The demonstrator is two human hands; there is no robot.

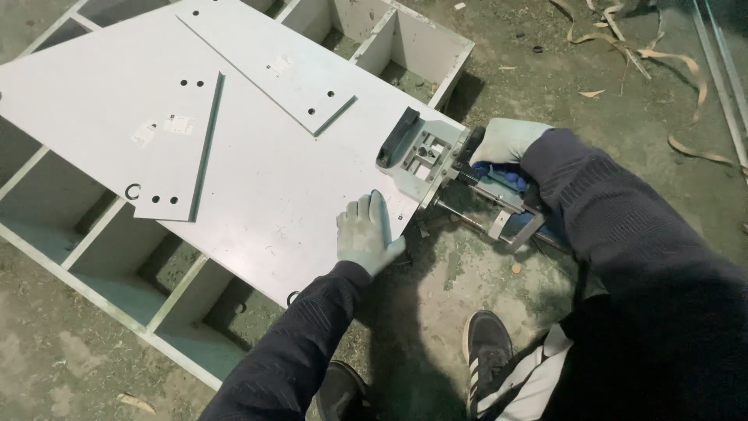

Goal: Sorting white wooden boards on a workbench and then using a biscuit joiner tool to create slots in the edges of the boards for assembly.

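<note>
White panel (257, 179) | L hand (366, 234) flat, fingers spread (pressing edge) | R hand (505, 140) gripping drill jig (436, 160)

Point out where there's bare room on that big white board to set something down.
The widest bare patch on the large white board lies between the notched panel, the long panel and the left hand. The top-left corner is also bare. The right end is crowded: the drilling jig and the right hand sit there.
</note>
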